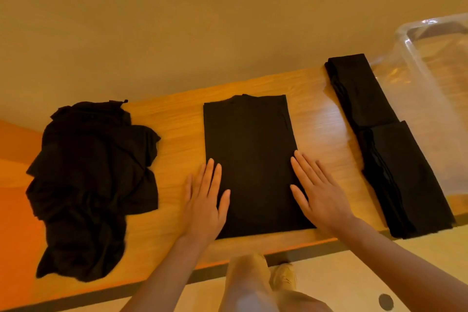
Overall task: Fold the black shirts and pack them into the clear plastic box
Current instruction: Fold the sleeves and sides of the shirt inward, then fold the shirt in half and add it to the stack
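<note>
A folded black shirt (249,159) lies mid-table; unfolded shirts (91,185) heap left; two folded stacks (385,139) sit beside the clear box (435,78) at right.

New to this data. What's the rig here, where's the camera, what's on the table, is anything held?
There is no robot: a person works with bare hands. The single picture comes from a wide-angle camera worn on the head, looking forward and down, so the arms enter from the bottom edge.

On the wooden table lie a loose pile of black shirts at the left, one part-folded shirt in the middle, and two folded stacks at the right, beside the clear box.

Nothing is held. The left hand and right hand lie flat with straight fingers on the middle shirt's side edges, with no grip on it.
</note>
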Motion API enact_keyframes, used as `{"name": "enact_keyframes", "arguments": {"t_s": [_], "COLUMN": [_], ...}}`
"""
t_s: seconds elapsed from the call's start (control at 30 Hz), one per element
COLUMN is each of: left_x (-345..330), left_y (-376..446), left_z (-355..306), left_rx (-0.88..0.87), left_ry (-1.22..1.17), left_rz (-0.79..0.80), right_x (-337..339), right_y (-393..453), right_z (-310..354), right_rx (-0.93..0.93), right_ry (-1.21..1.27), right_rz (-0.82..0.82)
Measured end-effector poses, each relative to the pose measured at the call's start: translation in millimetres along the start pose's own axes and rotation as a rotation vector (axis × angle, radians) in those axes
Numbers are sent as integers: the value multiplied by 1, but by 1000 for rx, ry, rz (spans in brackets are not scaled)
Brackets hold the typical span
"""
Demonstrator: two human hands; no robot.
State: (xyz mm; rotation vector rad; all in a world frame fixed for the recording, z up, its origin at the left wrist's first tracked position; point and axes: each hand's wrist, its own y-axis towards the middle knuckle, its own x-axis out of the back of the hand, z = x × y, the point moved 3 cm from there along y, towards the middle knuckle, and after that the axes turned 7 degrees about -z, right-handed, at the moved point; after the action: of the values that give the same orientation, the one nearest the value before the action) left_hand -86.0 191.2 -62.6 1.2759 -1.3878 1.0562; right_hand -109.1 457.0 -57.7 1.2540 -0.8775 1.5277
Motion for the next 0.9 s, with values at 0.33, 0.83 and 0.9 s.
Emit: {"name": "enact_keyframes", "arguments": {"t_s": [0.33, 0.83, 0.9], "left_x": [0, 11, 13], "left_y": [-88, -130, -129], "left_z": [-24, -39, -43], "left_rx": [-206, -356, -392], "left_ry": [-4, 30, 24], "left_rz": [46, -332, -354], "right_x": [-6, 4, 9], "right_y": [-70, -122, -119], "right_z": [19, 6, 7], "right_rx": [338, 418, 407], "right_ry": [-50, -46, 7], "right_rz": [37, -201, -230]}}
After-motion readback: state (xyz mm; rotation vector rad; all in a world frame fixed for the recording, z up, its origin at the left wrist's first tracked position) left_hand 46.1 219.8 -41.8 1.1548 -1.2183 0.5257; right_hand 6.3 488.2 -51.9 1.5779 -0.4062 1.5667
